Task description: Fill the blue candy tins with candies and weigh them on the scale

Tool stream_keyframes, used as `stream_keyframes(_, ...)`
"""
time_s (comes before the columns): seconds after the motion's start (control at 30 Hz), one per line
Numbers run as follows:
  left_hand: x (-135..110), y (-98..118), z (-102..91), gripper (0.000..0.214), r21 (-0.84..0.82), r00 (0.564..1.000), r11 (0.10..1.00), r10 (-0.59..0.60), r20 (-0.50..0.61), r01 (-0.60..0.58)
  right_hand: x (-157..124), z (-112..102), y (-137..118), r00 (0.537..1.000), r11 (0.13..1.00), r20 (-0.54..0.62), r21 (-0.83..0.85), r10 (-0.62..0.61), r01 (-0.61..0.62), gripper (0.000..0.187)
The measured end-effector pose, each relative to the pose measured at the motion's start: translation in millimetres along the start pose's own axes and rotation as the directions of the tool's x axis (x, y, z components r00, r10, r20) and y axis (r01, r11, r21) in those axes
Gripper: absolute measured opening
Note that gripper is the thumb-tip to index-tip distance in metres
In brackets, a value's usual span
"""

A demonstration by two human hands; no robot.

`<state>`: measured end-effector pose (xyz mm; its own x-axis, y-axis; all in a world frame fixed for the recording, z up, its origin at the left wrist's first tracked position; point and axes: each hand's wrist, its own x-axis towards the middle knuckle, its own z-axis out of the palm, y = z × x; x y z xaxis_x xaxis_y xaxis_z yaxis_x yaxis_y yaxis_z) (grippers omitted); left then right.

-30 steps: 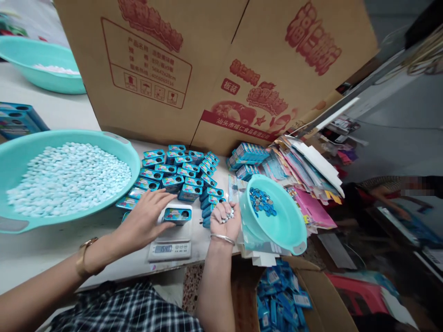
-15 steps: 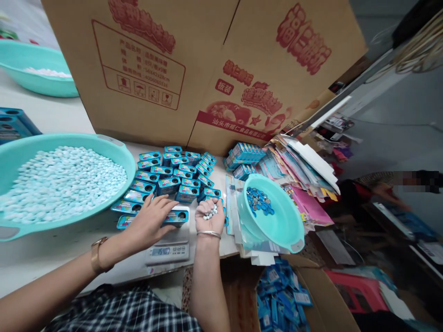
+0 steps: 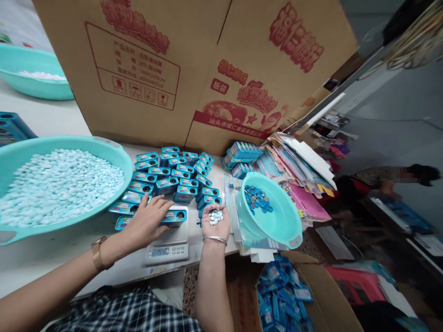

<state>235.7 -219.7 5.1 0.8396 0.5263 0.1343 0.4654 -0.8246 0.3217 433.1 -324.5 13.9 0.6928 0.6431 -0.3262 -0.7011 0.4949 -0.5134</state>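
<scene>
My left hand [image 3: 147, 217] has its fingers spread and reaches over the left end of a blue tin [image 3: 176, 216]. Its thumb lies on the near side; whether it touches the tin I cannot tell. The tin, with a dark round hole on top, rests on a white digital scale [image 3: 169, 252]. To the right, my right hand [image 3: 215, 228] is turned palm up and cupped around several pale candies [image 3: 216, 216]. Several more blue tins [image 3: 168, 185] stand close together behind both hands. On the left is a turquoise basin of pale blue candies [image 3: 65, 184].
Right of my right hand is a turquoise basin [image 3: 284, 221] with small blue and silver round pieces. A tall cardboard box [image 3: 145, 110] walls off the back. Below right, an open carton [image 3: 308, 276] holds blue packages. Another person [image 3: 374, 177] sits at far right.
My right hand has shifted slightly right and opened from a tighter curl, so more of the candies show. My left hand stays over the tin. The view has shifted slightly.
</scene>
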Motion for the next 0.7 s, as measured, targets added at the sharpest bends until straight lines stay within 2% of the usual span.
stream_keyframes(0.13, 0, 0, 1.3, 0.056, 0.002, 1.000, 1.000, -0.014, -0.021, 0.014, 0, -1, 1, 0.999, 1.000, -0.033, 0.015, 0.006, -0.005, 0.024)
stream_keyframes(0.27, 1, -3, 5.1, 0.056, -0.005, 0.999, 1.000, -0.015, -0.045, 0.014, 0, -2, 4, 1.000, 1.000, -0.019, -0.005, -0.010, 0.010, 0.025)
stream_keyframes(0.4, 3, -3, 6.6, 0.042, -0.102, 0.999, 0.995, 0.007, -0.041, -0.011, 0, -3, 8, 0.999, 1.000, -0.038, -0.008, 0.011, -0.011, 0.026)
stream_keyframes(0.5, 4, 4, -4.3, 0.031, -0.216, 0.995, 0.976, 0.017, -0.102, -0.039, -3, 0, 10, 0.991, 0.997, -0.120, 0.060, 0.060, -0.053, 0.027)
stream_keyframes(0.57, 7, 9, -17.3, 0.034, -0.258, 0.988, 0.964, 0.021, -0.152, -0.060, -6, 4, 12, 0.974, 0.984, -0.190, 0.148, 0.122, -0.094, 0.028)
stream_keyframes(0.7, 18, 17, -43.1, 0.042, -0.190, 0.970, 0.969, 0.116, -0.215, -0.159, -10, 14, 26, 0.932, 0.946, -0.251, 0.256, 0.263, -0.198, 0.031)
